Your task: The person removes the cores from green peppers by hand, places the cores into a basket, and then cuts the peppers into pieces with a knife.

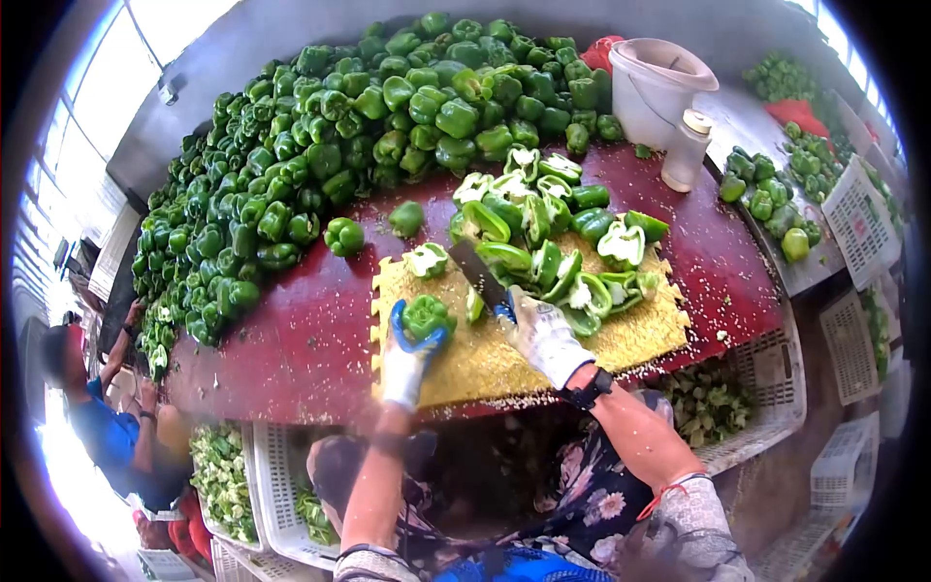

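Observation:
My left hand [409, 361], in a white and blue glove, is closed around a whole green bell pepper [427, 317] at the left side of the yellow foam mat [456, 373]. A knife [477, 273] with a dark, broad blade is in my right hand [543, 335], gloved the same way. The blade points up and left, over the mat. Beyond it lies a pile of cut pepper halves [533, 218] with pale insides showing. One cut pepper piece [426, 259] rests near the blade tip, apart from the pile.
A large heap of whole peppers [320, 145] covers the back of the red table [320, 335]. A white bucket [645, 102] and a bottle [686, 155] stand at back right. Crates [776, 388] of scraps sit below the table edge. Another person [116, 417] works at far left.

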`<state>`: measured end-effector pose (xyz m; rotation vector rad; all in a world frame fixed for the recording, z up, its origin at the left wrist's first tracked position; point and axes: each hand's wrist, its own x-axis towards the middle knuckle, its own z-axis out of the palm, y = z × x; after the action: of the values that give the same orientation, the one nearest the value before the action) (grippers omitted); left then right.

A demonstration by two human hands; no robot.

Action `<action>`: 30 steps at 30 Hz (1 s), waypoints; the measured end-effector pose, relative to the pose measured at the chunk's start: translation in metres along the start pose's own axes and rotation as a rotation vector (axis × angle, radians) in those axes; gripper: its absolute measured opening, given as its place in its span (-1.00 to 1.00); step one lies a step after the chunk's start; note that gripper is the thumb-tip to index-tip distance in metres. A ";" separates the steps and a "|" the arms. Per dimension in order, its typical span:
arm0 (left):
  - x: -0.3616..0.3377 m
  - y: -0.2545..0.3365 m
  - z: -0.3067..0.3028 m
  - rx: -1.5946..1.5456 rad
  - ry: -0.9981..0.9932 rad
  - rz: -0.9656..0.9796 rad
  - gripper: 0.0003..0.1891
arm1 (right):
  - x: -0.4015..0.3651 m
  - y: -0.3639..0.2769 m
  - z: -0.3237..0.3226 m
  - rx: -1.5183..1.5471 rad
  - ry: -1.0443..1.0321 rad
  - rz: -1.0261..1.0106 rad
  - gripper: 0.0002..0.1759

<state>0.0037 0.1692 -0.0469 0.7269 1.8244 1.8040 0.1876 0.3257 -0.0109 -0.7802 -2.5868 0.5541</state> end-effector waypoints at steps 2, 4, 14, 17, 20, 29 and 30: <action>-0.003 -0.006 0.000 -0.049 0.030 0.000 -0.14 | -0.006 -0.016 0.000 0.027 -0.031 -0.013 -0.49; -0.006 -0.013 -0.007 0.069 0.086 0.066 -0.22 | -0.007 -0.029 -0.006 0.078 -0.157 -0.007 -0.52; -0.021 0.000 -0.006 -0.253 0.254 -0.081 -0.59 | 0.017 -0.055 0.030 -0.031 -0.056 -0.154 -0.71; -0.010 0.002 0.001 -0.249 0.275 -0.131 -0.57 | 0.020 -0.048 0.065 0.001 -0.168 -0.182 -0.76; -0.002 0.004 0.008 -0.124 0.227 -0.162 -0.45 | 0.020 -0.050 0.052 0.119 -0.251 -0.059 -0.66; 0.085 0.014 0.041 0.155 0.080 -0.022 -0.32 | 0.023 0.017 0.030 0.094 -0.221 0.282 -0.61; 0.108 0.007 0.037 0.420 0.194 0.061 -0.25 | 0.022 0.018 0.030 0.096 -0.220 0.292 -0.61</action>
<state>-0.0528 0.2687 -0.0373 0.7837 2.3738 1.5885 0.1646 0.3447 -0.0397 -1.1291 -2.6326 0.8889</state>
